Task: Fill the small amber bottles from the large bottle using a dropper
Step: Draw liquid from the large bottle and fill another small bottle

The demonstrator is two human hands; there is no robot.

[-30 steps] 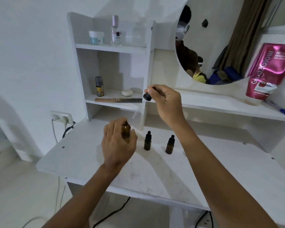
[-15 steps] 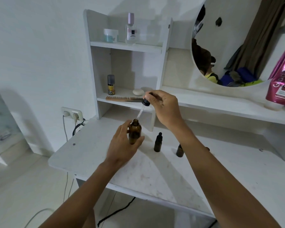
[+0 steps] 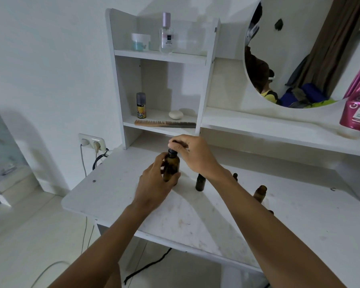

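While gripped at its body, large bottle [image 3: 171, 167]: upright near the back-left part of the vanity top [image 3: 121, 196], base hidden by fingers, so standing or lifted cannot tell.
Left hand [image 3: 154, 183]: wrapped around the large bottle; risks tipping or sliding it if the grip slackens under a twist from above.
Dropper cap [image 3: 172, 151]: seated at the bottle neck, glass tube out of sight; could chip on the rim if pulled out at a slant.
Right hand [image 3: 192, 155]: pinched on the dropper cap; a squeezed bulb could spill liquid.
Capped small bottle [image 3: 200, 181]: just right of the large one, under the right wrist; likely toppled by a low forearm.
Open small bottle [image 3: 260, 193]: farther right, beside the forearm; narrow mouth, easy to miss.
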